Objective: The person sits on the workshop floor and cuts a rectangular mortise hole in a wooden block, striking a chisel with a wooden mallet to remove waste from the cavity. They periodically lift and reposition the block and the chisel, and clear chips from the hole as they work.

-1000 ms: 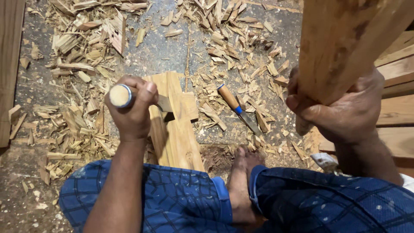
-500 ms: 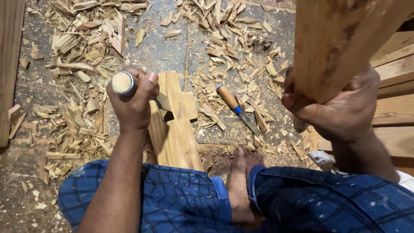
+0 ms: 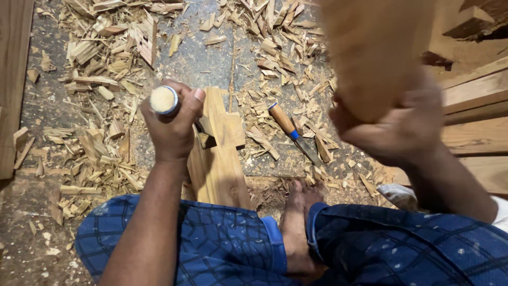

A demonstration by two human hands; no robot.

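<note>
My left hand (image 3: pixel 172 130) grips the wooden-handled chisel (image 3: pixel 165 100) upright, blade down on the notched pale wooden workpiece (image 3: pixel 219 159); my right hand (image 3: pixel 394 124) clasps a raised wooden mallet block (image 3: pixel 373 53).

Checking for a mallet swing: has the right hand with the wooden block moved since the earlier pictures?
Yes. The right hand and its wooden block have shifted left, toward the spare chisel lying on the floor, and are now motion-blurred.

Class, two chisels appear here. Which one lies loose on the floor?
The chisel with the blue collar, lying among shavings right of the workpiece; the other chisel is gripped by the left hand.
</note>
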